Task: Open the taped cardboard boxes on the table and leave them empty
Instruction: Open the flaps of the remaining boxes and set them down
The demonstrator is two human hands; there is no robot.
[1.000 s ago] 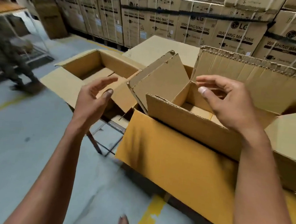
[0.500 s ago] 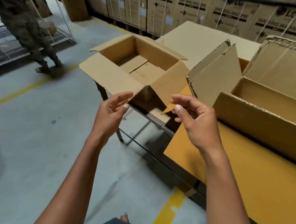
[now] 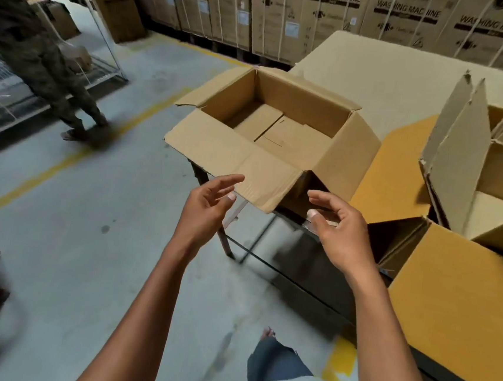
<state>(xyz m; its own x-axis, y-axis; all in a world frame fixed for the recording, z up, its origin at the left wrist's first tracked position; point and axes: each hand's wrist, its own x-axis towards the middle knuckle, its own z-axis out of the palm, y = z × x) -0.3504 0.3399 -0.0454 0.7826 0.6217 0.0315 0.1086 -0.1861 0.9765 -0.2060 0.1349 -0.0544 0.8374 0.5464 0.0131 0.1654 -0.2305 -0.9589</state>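
An open cardboard box stands at the table's left end, all its flaps folded out and its inside bare. Just below its near flap hovers my left hand, fingers spread, holding nothing. My right hand floats level with it at the box's near right corner, fingers curled apart, also holding nothing. A second, larger open box stands at the right, its flaps upright and its inside partly hidden.
The table has an orange top and dark metal legs. A flat cardboard sheet lies behind the boxes. Stacked washing-machine cartons line the back wall. Another person stands at the left on the grey floor.
Both hands left the larger right box and moved left toward the smaller open box. My view swung left and came closer to that box.
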